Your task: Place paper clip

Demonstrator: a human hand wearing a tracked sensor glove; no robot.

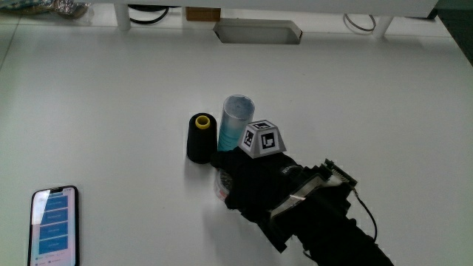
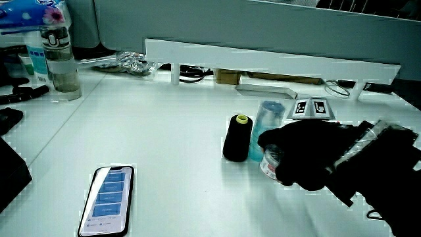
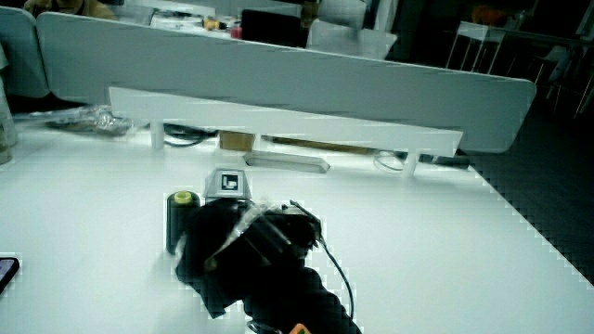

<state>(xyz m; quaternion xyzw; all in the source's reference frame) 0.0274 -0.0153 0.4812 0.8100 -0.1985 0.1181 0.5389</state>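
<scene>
hand [image 1: 247,181] low over the table, palm down, patterned cube [image 1: 261,139] up on its back. fingers [image 2: 279,158] curled around a small container. forearm [image 1: 332,225] runs back toward the person's table edge.

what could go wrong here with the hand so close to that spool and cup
The hand grips a small container right beside the black thread spool and the blue cup, which stand close together. Both are tall and narrow, so a sideways nudge might tip either. The paper clip itself is not visible, so its placement cannot be checked.
</scene>
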